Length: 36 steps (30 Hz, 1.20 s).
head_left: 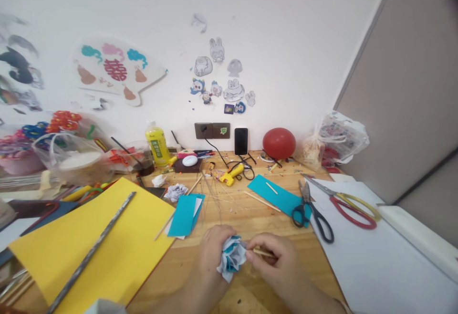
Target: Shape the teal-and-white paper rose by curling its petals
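Low in the middle of the head view, my left hand is closed around a paper flower with ruffled white and blue petals. My right hand is closed on a thin wooden stick that lies across its palm. The thumb and forefinger of that hand pinch at the flower's right edge. Part of the flower is hidden by the left hand. Beyond the left hand lie folded blue papers with white sheets tucked under them.
Yellow card covers the left, with a grey patterned strip on it. Black-handled scissors rest on a blue paper strip; red-and-yellow scissors lie on white paper. Farther back are a yellow glue gun, a bottle and a red balloon.
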Motion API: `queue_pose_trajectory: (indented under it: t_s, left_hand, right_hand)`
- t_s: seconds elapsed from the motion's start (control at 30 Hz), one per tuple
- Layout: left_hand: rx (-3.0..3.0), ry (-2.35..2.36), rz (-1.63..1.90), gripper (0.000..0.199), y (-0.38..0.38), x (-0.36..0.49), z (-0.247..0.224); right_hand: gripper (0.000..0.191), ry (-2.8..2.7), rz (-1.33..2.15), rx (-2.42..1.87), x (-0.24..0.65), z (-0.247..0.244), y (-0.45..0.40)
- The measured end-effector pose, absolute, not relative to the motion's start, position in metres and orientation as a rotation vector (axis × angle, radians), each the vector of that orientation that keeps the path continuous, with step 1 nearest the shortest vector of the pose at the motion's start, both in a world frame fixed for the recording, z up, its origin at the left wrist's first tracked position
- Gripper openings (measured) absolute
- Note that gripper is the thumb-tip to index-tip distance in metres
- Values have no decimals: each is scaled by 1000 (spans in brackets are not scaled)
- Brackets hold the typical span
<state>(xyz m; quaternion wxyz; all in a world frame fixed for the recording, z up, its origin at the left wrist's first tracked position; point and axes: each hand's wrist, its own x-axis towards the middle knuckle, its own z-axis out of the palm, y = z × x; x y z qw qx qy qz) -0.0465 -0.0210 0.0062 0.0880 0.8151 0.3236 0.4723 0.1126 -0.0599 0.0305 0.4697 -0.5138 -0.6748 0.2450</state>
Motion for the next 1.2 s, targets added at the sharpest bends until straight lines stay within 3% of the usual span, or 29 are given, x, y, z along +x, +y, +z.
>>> queue_pose_trajectory:
  t_s: [0.6,0.9,1.2]
  left_hand:
    - [2895,945,1360,20,-17,-49,9]
    - [2662,1037,1370,25,-16,-45,2]
    - [2530,1013,1531,29,-16,-41,4]
  right_hand:
    - [24,-1666,716,-1388,104,27,-59]
    - [18,-1442,1062,-1296,108,25,-49]
    - [14,-1434,1137,-1228,111,30,-50]
